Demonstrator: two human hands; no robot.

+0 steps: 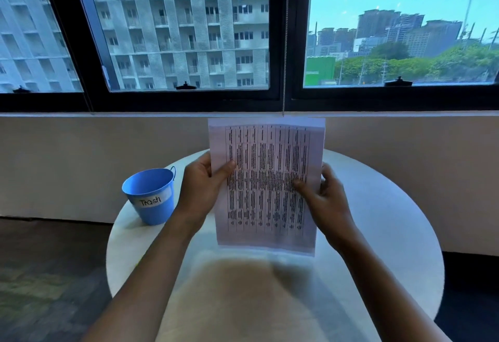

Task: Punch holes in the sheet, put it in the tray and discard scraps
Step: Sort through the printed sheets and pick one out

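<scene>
A printed sheet (266,152) covered in columns of dark text is held upright above the round white table (378,220). My left hand (201,185) pinches its left edge, thumb on the printed face. My right hand (324,196) grips the right edge, thumb lying across the text. A blue bucket (151,196) with a white label reading "Trash" stands on the table's left side, just left of my left hand. No hole punch or tray is in view.
A low white wall (81,158) and a dark-framed window (189,98) lie beyond the table. A bead chain (285,44) hangs down to the sheet's top edge. Dark floor (48,274) surrounds the table.
</scene>
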